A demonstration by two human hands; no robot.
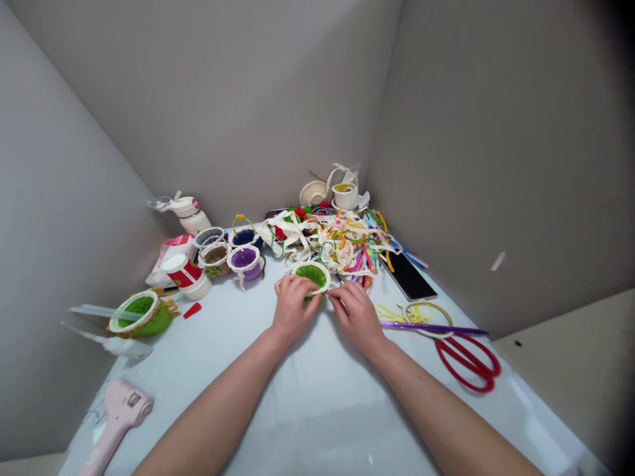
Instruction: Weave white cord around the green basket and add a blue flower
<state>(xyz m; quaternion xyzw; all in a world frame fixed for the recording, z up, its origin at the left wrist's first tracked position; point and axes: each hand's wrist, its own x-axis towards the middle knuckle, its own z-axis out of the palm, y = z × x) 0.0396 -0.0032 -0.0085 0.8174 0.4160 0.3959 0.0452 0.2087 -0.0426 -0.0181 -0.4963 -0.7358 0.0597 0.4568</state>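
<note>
A small green basket (310, 272) with a white rim sits at the middle of the table, tilted a little toward me. My left hand (296, 305) is closed around its left and near side, covering part of the rim. Close by the basket's right edge, my right hand (358, 316) is closed in a pinch. Whatever is between its fingertips is too small to make out. Just behind both hands lies a tangled heap of white lace, ribbon and coloured pipe cleaners (342, 241).
At left stand a purple cup (245, 259) among several lace-rimmed cups, a red-and-white cup (187, 274), a larger green basket (141, 314) and a pink glue gun (122, 410). At right lie a black phone (411, 274), a purple pipe cleaner (436, 328) and red-handled scissors (469, 362).
</note>
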